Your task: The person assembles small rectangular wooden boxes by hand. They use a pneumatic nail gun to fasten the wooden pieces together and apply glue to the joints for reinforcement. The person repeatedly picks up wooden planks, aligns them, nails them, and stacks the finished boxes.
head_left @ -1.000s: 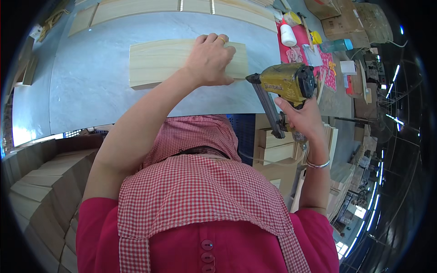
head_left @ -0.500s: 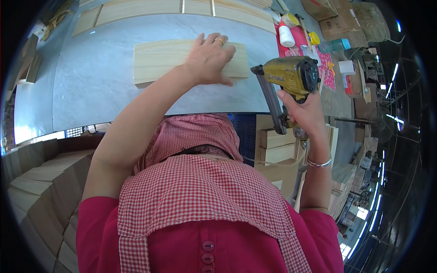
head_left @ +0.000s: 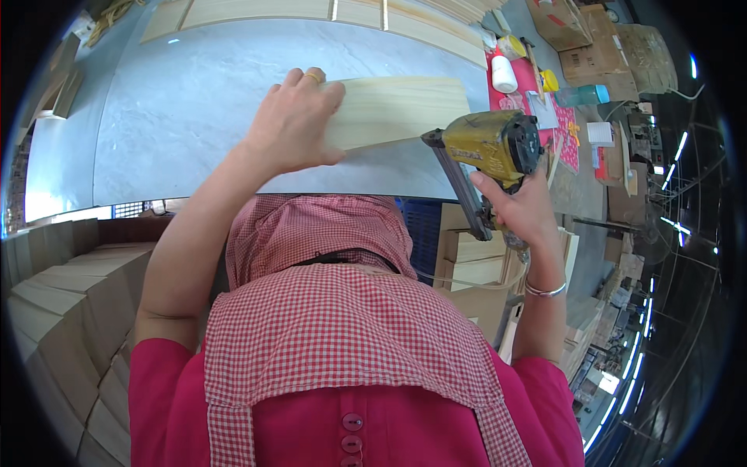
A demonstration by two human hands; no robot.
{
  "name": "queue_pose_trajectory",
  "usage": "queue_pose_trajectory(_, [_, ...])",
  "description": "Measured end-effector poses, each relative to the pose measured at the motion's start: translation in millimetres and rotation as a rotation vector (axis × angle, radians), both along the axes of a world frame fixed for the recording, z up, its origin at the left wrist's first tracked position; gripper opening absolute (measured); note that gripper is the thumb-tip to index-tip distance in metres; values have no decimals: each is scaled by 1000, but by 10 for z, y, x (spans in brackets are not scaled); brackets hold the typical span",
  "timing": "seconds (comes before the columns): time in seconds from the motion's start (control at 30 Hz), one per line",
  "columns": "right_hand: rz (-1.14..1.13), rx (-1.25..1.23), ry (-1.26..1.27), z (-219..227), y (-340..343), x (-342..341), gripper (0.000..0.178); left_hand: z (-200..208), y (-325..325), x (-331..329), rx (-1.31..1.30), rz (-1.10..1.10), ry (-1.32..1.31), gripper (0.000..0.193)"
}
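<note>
A pale wooden piece, board-like on top [head_left: 401, 109], lies on the grey-white marbled tabletop [head_left: 179, 124]. My left hand [head_left: 294, 121] grips its left end, fingers over the far edge and thumb at the near edge. In my right hand [head_left: 523, 206] is a yellow and black pneumatic nail gun [head_left: 486, 144], held by its handle. The gun's nose is close to the near right part of the wooden piece; whether they touch I cannot tell. Its dark magazine slants down toward me.
Long pale boards [head_left: 272, 9] lie along the far side of the table. At the right are a white bottle [head_left: 504, 75], a teal bottle [head_left: 583, 95], a hammer [head_left: 531, 62] and cardboard boxes [head_left: 595, 58]. Wooden pieces are stacked [head_left: 85, 303] at lower left.
My left hand has moved left, from the top of the wooden piece to its left end. The piece now sits farther right and is turned slightly. The nail gun stays nearly in place.
</note>
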State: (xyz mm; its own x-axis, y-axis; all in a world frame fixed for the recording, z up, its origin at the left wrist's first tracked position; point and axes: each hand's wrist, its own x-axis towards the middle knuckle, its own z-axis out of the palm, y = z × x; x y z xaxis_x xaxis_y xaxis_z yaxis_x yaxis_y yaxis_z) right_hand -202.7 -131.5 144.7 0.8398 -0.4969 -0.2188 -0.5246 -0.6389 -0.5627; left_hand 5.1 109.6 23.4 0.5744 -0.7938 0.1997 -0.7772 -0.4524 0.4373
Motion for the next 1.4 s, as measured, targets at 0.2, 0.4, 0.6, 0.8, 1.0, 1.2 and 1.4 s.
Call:
queue_pose_trajectory(0.2, [-28, 17, 35, 37, 10, 51, 41, -76, -42, -140, -75, 23, -55, 53])
queue_pose_trajectory(0.4, [-67, 56, 98, 41, 10, 84, 43, 4, -23, -145, 11, 40, 5, 51])
queue_pose_trajectory(0.6, [-77, 69, 131, 61, 0, 122, 39, -25, -26, -106, -15, 38, 37, 48])
queue_pose_trajectory(0.8, [-75, 62, 139, 73, -7, 136, 39, -84, -29, -92, -60, 43, 46, 46])
queue_pose_trajectory(1.0, [-96, 66, 216, 114, -18, 158, 39, -101, -37, -107, -69, 49, 56, 48])
queue_pose_trajectory(1.2, [-77, -4, 253, 183, 36, 251, 39, -84, 2, -99, -73, 38, 63, 50])
queue_pose_trajectory(1.4, [19, -38, 116, 135, 219, 164, 39, -264, 225, -113, -252, -27, 191, 52])
